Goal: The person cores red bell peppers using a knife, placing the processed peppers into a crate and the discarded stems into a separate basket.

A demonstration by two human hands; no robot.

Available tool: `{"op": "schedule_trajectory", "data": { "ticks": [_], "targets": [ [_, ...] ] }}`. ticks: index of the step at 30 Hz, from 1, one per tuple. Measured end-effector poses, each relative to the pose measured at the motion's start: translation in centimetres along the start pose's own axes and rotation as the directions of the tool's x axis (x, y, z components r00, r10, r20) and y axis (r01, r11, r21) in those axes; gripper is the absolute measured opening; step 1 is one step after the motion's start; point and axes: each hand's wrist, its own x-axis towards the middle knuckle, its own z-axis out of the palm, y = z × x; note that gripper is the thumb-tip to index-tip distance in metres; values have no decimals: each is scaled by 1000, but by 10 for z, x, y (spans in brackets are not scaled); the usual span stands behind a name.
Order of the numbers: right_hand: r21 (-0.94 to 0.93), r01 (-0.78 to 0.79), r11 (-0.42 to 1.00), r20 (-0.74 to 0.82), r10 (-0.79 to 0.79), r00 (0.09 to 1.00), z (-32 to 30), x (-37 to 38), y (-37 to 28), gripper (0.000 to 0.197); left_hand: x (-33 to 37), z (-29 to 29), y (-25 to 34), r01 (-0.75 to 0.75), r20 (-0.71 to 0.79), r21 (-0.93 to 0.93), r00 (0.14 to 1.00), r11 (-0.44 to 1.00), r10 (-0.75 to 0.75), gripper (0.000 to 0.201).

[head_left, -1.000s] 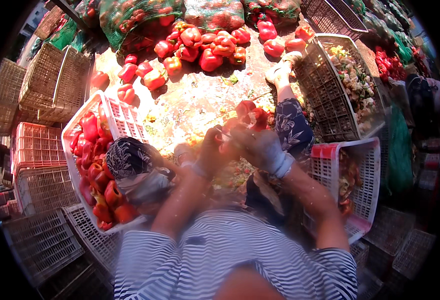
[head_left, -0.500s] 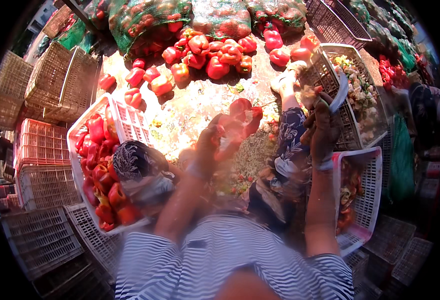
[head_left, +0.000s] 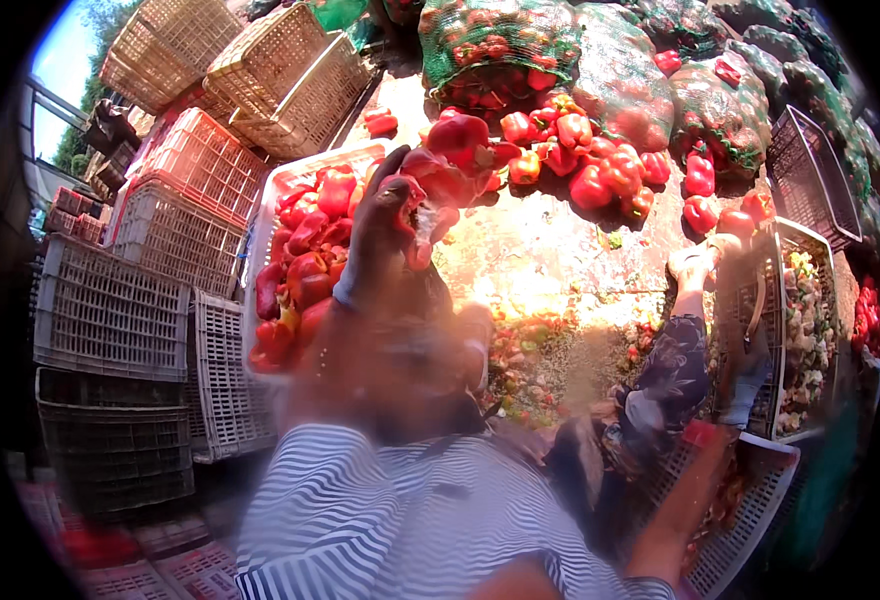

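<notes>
My left hand (head_left: 380, 225) is raised beside the crate of red peppers, its fingers and thumb gripping a cut red bell pepper (head_left: 450, 160). The pepper looks opened, with pale flesh showing, and motion smears its lower part. My right hand (head_left: 744, 365) is low at the right, next to a crate of pale cores and scraps (head_left: 806, 330). It is dark and blurred, so its fingers and anything in them cannot be made out. Under my left arm, the white crate (head_left: 256, 262) holds cut red bell peppers (head_left: 310, 280).
Whole red peppers (head_left: 600, 170) lie heaped ahead, before green net sacks (head_left: 500, 45) full of peppers. Stacked plastic crates (head_left: 110, 305) stand at the left. Seeds and scraps (head_left: 530, 370) litter the surface between my legs. Another white crate (head_left: 775, 500) sits at the lower right.
The view has swung left, bringing more stacked crates in. My left hand has carried the cut pepper up and toward the crate of red peppers. My right hand has dropped lower.
</notes>
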Motion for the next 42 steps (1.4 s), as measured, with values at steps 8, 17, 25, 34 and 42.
{"op": "schedule_trajectory", "data": {
  "ticks": [8,17,25,34,42],
  "targets": [
    [58,-43,997,147,34,989,92,-21,-35,35,30,-116,100,-81,70,996,663,-20,746,60],
    [5,113,994,225,-111,968,148,-25,-38,36,90,-230,-78,212,-295,892,942,-399,-160,72],
    [97,12,995,384,-49,922,165,-20,-74,40,88,-283,-54,92,-183,972,873,-215,-453,72],
    [639,-632,438,514,368,775,140,36,-49,42,173,-110,-66,-137,154,988,936,75,-316,49],
    [579,-687,439,495,480,724,158,33,-25,48,261,-139,-216,174,-157,985,834,-17,-529,64]
  ]
}}
